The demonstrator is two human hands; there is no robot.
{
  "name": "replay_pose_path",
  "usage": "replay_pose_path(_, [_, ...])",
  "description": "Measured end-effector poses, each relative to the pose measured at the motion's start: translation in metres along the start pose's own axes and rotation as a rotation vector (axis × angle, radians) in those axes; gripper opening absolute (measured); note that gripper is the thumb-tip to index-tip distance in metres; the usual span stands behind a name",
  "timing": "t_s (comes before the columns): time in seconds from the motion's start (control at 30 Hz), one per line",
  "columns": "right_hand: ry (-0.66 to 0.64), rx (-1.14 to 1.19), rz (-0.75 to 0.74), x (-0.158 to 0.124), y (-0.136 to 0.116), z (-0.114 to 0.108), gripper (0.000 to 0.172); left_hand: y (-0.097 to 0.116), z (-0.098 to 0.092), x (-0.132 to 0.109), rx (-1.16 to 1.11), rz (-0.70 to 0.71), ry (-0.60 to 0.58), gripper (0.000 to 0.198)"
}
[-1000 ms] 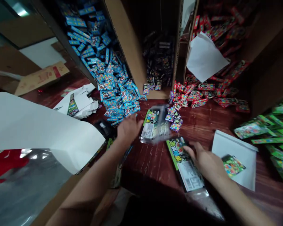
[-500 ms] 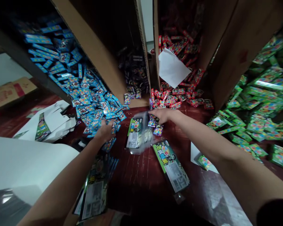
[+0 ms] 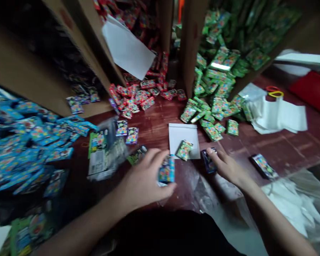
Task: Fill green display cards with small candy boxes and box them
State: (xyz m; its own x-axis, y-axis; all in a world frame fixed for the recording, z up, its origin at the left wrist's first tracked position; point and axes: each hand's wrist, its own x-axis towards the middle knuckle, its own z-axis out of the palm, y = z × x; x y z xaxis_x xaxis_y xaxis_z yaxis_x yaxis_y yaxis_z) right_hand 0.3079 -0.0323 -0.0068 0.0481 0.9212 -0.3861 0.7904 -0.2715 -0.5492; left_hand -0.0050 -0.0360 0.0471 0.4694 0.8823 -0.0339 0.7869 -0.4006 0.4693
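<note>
Item, in the left hand [image 3: 144, 179]: one small blue foil packet [image 3: 166, 170] with a multicoloured print, held between curved fingers and thumb above the table's near side. Item, in the right hand [image 3: 229, 167]: one small dark purple-blue foil packet [image 3: 208, 163], gripped under the thumb; the other fingers' hold beneath is hidden. State of work, as judged: under way, with both packets in hand and neither set down. Laid out: one green printed packet [image 3: 184, 150] on a square white card [image 3: 175, 133], mid-table. Loose, not taken up: two purple packets [image 3: 132, 135] beside a clear plastic pouch with a green-and-black label [image 3: 98, 153], left of centre; one dark packet [image 3: 265, 166] near the right-hand near edge. Stock, ample: a blue heap [image 3: 29, 135] at the left edge, red [image 3: 138, 94] and green [image 3: 215, 89] heaps spilling from brown cardboard boxes along the far edge. Surface: glossy red-brown wooden table [image 3: 160, 119], scuffed. Far right corner: folded white paper [image 3: 293, 115] with yellow and orange loops [image 3: 275, 93]. Room: dim, mostly screened by the boxes.
</note>
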Motion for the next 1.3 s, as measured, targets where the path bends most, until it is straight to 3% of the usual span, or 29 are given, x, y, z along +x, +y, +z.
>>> replay_pose_path(0.1, [0.015, -0.036, 0.119, -0.023, 0.037, 0.006, 0.058, 0.058, 0.057, 0.042, 0.015, 0.168, -0.175, 0.075])
replay_pose_path(0.17, [0.071, -0.071, 0.117, -0.033, 0.056, 0.004, 0.060, 0.077, 0.087, 0.061, 0.129, 0.220, -0.215, 0.072])
replay_pose_path(0.23, [0.149, -0.158, 0.040, -0.038, 0.074, -0.005, 0.074, 0.083, 0.106, 0.073, 0.214, 0.268, -0.217, 0.074])
replay_pose_path(0.33, [0.144, -0.283, -0.253, -0.038, 0.094, -0.018, 0.094, 0.079, 0.117, 0.080, 0.203, 0.359, -0.216, 0.093])
replay_pose_path(0.43, [0.051, -0.300, -0.503, -0.028, 0.101, -0.023, 0.091, 0.073, 0.115, 0.079, 0.102, 0.392, -0.252, 0.092])
replay_pose_path(0.57, [0.001, -0.234, -0.587, -0.018, 0.096, -0.018, 0.084, 0.075, 0.117, 0.070, -0.243, 0.295, -0.164, 0.076])
replay_pose_path(0.7, [0.005, -0.184, -0.628, -0.019, 0.097, -0.015, 0.085, 0.082, 0.133, 0.058, -0.699, 0.176, -0.132, 0.087])
replay_pose_path(0.77, [-0.003, -0.167, -0.642, -0.020, 0.101, -0.015, 0.086, 0.083, 0.142, 0.054, -0.741, 0.199, -0.135, 0.095])
replay_pose_path(0.87, [-0.030, -0.166, -0.662, -0.018, 0.109, -0.017, 0.090, 0.083, 0.150, 0.055, -0.593, 0.266, -0.095, 0.093])
replay_pose_path(1.0, [-0.082, -0.177, -0.696, -0.018, 0.116, -0.017, 0.092, 0.083, 0.151, 0.055, -0.294, 0.289, -0.107, 0.083])
replay_pose_path(1.1, [-0.124, -0.186, -0.746, -0.020, 0.112, -0.020, 0.098, 0.083, 0.138, 0.044, -0.097, 0.289, -0.136, 0.088])
replay_pose_path(1.2, [-0.075, -0.181, -0.759, -0.013, 0.094, -0.029, 0.109, 0.076, 0.109, 0.036, 0.008, 0.293, -0.159, 0.092])
replay_pose_path(1.3, [0.076, -0.177, -0.731, 0.006, 0.057, -0.028, 0.103, 0.052, 0.070, 0.050, 0.136, 0.241, -0.027, 0.062])
